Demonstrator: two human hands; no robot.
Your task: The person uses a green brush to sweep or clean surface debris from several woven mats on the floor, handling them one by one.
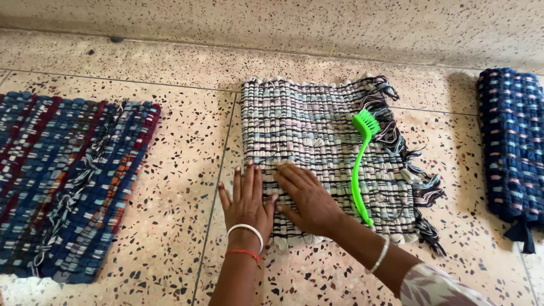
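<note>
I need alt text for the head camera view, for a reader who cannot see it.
Two hands, left and right, press flat on a pale woven mat on a speckled floor. A green brush lies on it; darker mats lie either side.

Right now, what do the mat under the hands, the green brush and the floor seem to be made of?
Mat: woven fabric strips, pale blue, pink and white on dark threads, loose fringe at one edge. Green brush: probably moulded plastic, glossy, uniform neon colour. Floor: looks like terrazzo, beige with dark speckles and thin joint lines. Both hands, left hand and right hand, lie flat on the mat.

Speckled floor (187, 141) under three woven mats (317, 153)
</note>
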